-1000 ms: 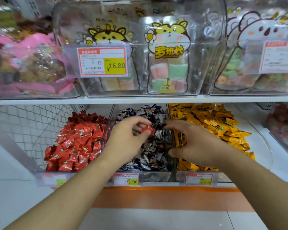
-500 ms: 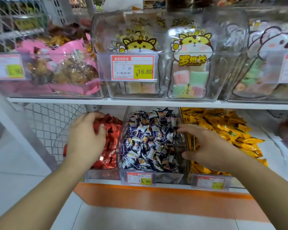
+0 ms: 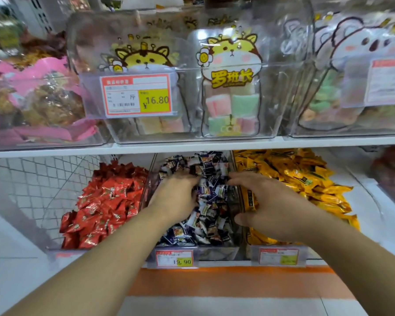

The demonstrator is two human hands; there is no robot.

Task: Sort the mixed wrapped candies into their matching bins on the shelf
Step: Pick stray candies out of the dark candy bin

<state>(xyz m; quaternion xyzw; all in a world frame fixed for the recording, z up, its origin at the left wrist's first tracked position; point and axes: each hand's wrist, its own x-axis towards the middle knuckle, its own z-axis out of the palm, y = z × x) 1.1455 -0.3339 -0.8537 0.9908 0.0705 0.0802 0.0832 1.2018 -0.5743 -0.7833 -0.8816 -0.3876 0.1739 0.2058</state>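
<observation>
While both hands dig in the middle bin (image 3: 219,253) of dark-wrapped candies (image 3: 211,201), left hand (image 3: 176,197) is palm-down with fingers buried, grip unclear; right hand (image 3: 267,206) lies relaxed across the divider. Red candies (image 3: 105,201) at 9 o'clock, yellow candies (image 3: 306,176) at 3, upper shelf (image 3: 192,145) overhanging at 12.

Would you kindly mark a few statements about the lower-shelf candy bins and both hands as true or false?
1. The left hand is in the clear middle bin of dark blue-and-white wrapped candies. True.
2. The red-wrapped candies fill the bin right of the middle one. False: they lie to its left; the yellow-wrapped candies lie to its right.
3. The middle bin's orange-bordered price tag reads 19.90. True.
4. The right hand grips the upper shelf. False: it hovers spread at the middle bin's right wall.
</observation>
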